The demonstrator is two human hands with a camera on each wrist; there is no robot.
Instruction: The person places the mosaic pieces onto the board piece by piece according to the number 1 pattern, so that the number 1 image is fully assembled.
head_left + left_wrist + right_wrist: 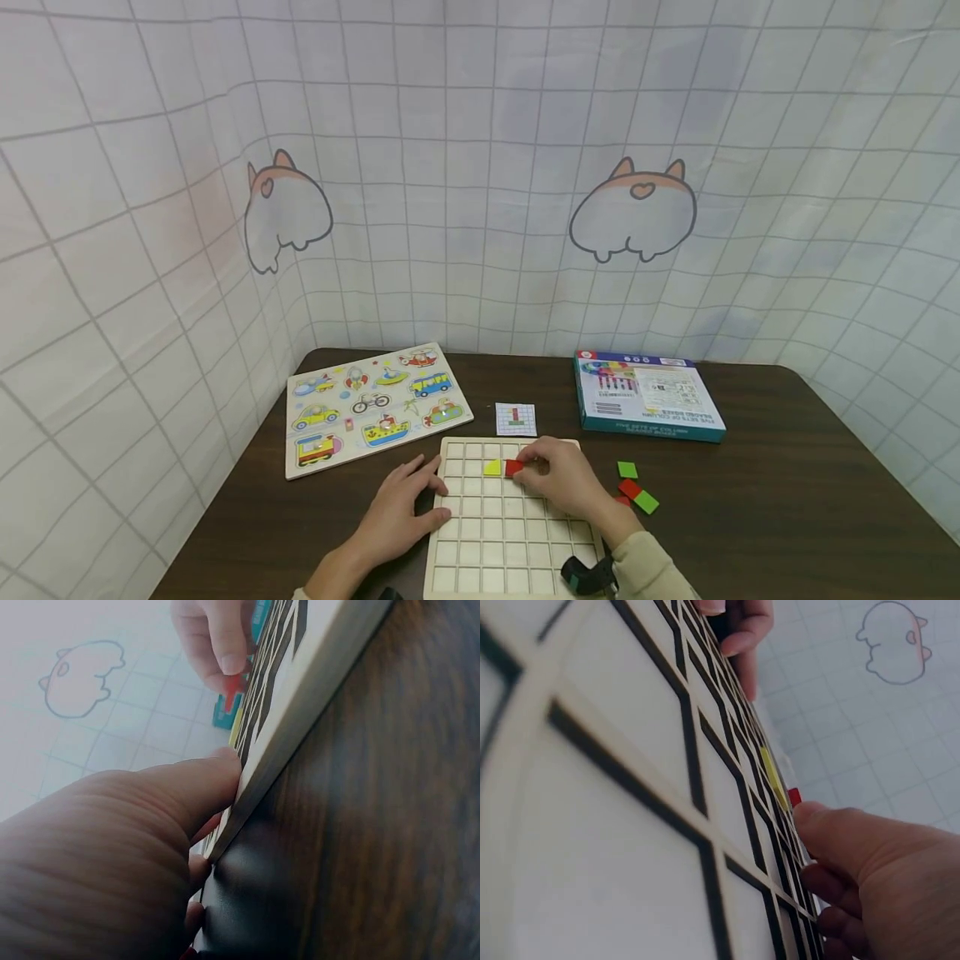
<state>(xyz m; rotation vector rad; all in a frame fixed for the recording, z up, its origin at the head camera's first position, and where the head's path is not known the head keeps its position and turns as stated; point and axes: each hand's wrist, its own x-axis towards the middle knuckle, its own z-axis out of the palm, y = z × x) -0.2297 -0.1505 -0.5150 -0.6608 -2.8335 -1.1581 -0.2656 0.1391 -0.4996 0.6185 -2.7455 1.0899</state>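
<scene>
A pale wooden grid board (pixel 468 553) lies on the dark table in front of the person. My right hand (pixel 564 480) pinches a red square tile (pixel 512 469) between thumb and fingers, over an upper cell of the grid. The right wrist view shows this red tile (pixel 794 796) tilted at the thumb tip. Just left of it, a yellow tile (pixel 492 468) sits in a cell. My left hand (pixel 396 518) rests against the board's left edge, thumb and fingertips touching it. A small card (pixel 527 426) printed with a coloured pattern on a grid lies behind the board.
Loose green (pixel 627 470) and red tiles (pixel 628 488) lie right of the board, one partly hidden by the right arm. A picture puzzle board (pixel 348 397) lies back left. A flat box (pixel 651 397) lies back right. A gridded cloth (pixel 480 208) hangs behind the table.
</scene>
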